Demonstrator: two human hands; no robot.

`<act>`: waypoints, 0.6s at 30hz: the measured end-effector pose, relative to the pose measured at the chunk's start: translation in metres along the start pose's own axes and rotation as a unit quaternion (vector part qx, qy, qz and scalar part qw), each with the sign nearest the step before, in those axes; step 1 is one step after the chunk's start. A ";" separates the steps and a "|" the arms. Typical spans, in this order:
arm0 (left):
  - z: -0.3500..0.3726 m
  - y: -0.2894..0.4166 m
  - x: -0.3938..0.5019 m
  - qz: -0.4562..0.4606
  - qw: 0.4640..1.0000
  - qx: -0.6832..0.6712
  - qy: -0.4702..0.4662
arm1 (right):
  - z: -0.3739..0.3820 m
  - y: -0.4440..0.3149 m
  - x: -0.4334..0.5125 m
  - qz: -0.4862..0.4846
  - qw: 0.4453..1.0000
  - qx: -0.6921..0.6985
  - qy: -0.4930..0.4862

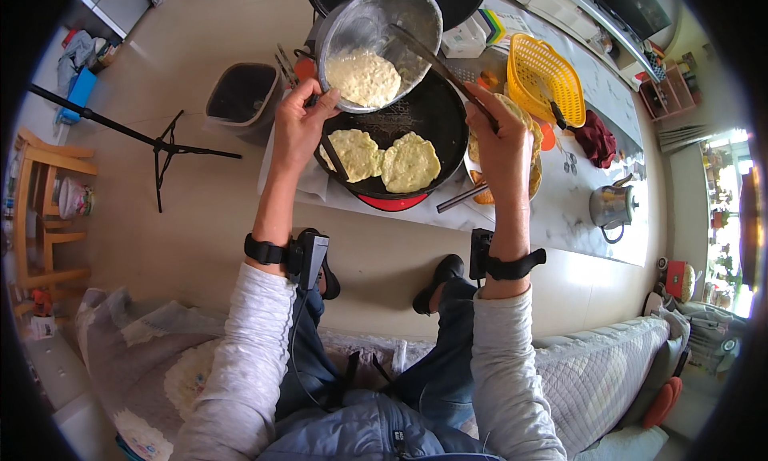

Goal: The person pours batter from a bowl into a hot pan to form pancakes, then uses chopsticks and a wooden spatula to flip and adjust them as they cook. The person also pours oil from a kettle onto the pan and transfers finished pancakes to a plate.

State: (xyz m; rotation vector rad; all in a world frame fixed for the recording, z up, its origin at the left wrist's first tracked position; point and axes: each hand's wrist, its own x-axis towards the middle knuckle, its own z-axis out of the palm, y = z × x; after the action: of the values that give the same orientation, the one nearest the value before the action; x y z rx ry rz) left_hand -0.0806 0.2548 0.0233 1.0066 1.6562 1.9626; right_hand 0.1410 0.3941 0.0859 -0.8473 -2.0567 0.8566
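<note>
My left hand (298, 125) grips the near left rim of a metal mixing bowl (418, 26), which is tilted towards me above a black electric griddle (447, 122). Thick pale batter (363, 77) lies in the bowl's lower part. In my right hand (501, 122) is the handle of a long dark utensil (441, 65); its far end reaches into the bowl. Two pale pancakes (411, 162) lie side by side in the griddle, their edges meeting. A dark strip, perhaps a tool handle, crosses the left one. Just beyond my right hand is a plate of browned pancakes (534, 176), partly hidden.
A yellow plastic basket (546, 71) holds a black-handled tool. Near it are a dark red cloth (596, 138) and a metal kettle (612, 204). Metal chopsticks (462, 198) lie by the plate. A bin (243, 95) and a black tripod (162, 144) stand left.
</note>
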 end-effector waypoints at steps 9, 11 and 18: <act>0.028 0.011 0.013 0.014 0.998 -0.019 -0.050 | -0.019 0.013 -0.013 0.018 1.000 0.007 -0.003; 0.033 0.011 0.015 0.018 0.998 -0.030 -0.061 | -0.024 0.017 -0.016 0.037 0.999 -0.005 0.022; 0.040 -0.001 0.018 0.009 0.998 -0.004 -0.054 | -0.016 0.032 -0.014 -0.013 0.998 -0.011 0.068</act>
State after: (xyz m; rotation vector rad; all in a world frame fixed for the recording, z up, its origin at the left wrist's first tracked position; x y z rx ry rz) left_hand -0.0639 0.2949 0.0289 1.1078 1.5857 1.8884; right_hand 0.1701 0.4063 0.0637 -0.8659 -1.9565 0.7435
